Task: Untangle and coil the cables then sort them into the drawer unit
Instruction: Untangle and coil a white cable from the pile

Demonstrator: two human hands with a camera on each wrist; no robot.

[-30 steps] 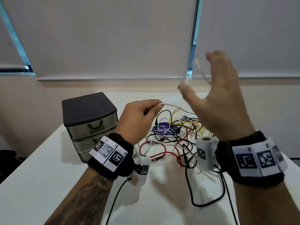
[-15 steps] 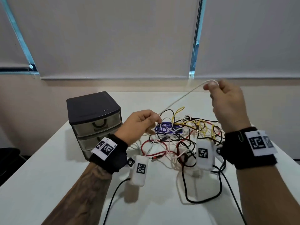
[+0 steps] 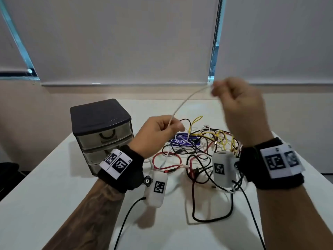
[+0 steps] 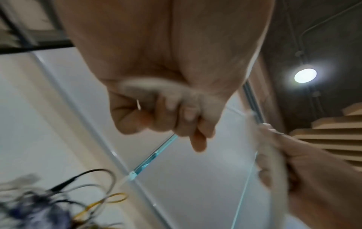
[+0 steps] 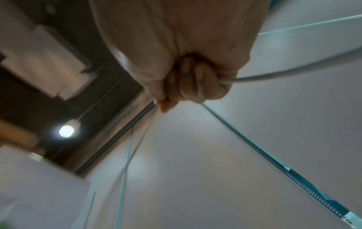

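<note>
A thin white cable (image 3: 187, 100) stretches between my two raised hands above the table. My left hand (image 3: 162, 130) pinches its lower part near the drawer unit; in the left wrist view the left hand (image 4: 166, 117) has curled fingers. My right hand (image 3: 234, 98) grips the upper part in a fist, higher and to the right; the right wrist view shows the right hand (image 5: 188, 83) closed on the white cable (image 5: 293, 72). Below lies a tangle of cables (image 3: 203, 147), black, red, yellow and white. The dark-topped drawer unit (image 3: 102, 130) stands at the left, drawers closed.
A blue printed packet (image 3: 182, 141) lies under the tangle. White camera pods hang from both wrists, with black leads trailing toward me over the white table (image 3: 45, 195). Roller blinds (image 3: 126, 42) and a wall stand behind the table's far edge.
The right hand, open and high a second ago, closed on the white cable and now holds it a little farther left. The left hand keeps its pinch and has risen slightly.
</note>
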